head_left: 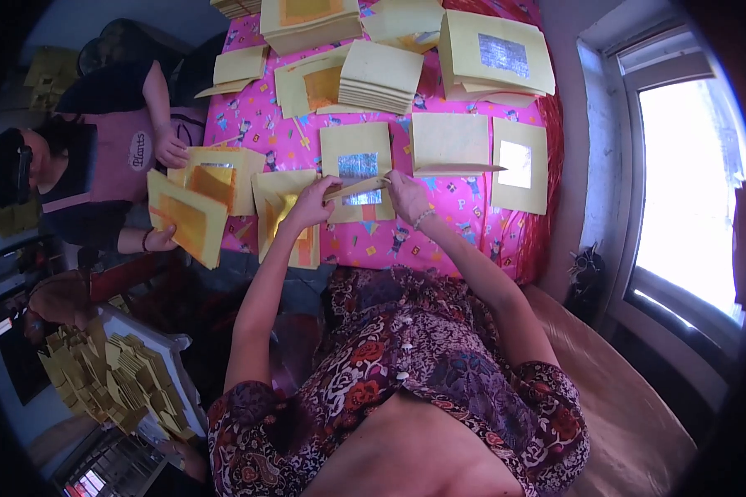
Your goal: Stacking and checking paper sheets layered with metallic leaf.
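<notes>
Between my hands, a narrow folded strip of pale yellow joss paper (355,191) is held by its two ends. My left hand (310,205) pinches the left end; my right hand (408,197), with a bracelet at the wrist, has its fingers closed on the other. Beneath the strip lies a flat yellow joss paper sheet (355,138) with a silver foil square, partly covered by the strip. Left of it is a sheet with gold and orange foil (288,186), overlapped by my left forearm. To the right, a plain yellow stack (451,141) adjoins another silver-foil sheet (520,190).
A pink patterned cloth (472,228) covers the table. Stacks of yellow paper (380,74) stand along its far side. On the left, a co-worker in a pink apron (112,153) holds an orange-foil stack (189,219). Many folded pieces (124,377) lie at lower left; a window (688,190) is at right.
</notes>
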### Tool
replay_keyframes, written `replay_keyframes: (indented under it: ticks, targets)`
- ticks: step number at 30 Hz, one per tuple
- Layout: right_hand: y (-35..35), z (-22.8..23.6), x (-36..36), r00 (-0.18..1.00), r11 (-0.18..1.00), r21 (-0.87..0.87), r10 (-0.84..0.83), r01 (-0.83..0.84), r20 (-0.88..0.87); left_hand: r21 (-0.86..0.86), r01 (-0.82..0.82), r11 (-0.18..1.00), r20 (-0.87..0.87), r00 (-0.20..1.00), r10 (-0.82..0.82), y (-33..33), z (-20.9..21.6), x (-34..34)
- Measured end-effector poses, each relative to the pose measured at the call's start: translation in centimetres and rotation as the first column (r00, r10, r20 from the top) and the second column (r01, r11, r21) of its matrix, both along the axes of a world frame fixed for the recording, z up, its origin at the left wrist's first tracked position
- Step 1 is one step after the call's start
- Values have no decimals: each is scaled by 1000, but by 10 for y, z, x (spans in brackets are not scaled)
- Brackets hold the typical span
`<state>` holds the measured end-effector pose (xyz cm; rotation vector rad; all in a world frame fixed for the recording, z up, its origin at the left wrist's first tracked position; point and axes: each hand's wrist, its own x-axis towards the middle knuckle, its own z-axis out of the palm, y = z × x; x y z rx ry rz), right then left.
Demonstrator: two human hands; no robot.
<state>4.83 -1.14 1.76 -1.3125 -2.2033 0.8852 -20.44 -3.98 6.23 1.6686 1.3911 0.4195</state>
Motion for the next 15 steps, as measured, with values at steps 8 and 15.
replay_keyframes:
  ticks: [8,15]
  targets:
    - [-2,14,-10,976,995,-97,-58,38,-209,-53,-151,987,-91,985,145,22,-10,-10]
    - [8,1,-29,976,967,-130,-219,218,13,-110,-153,982,-17,988,152,41,-11,-25]
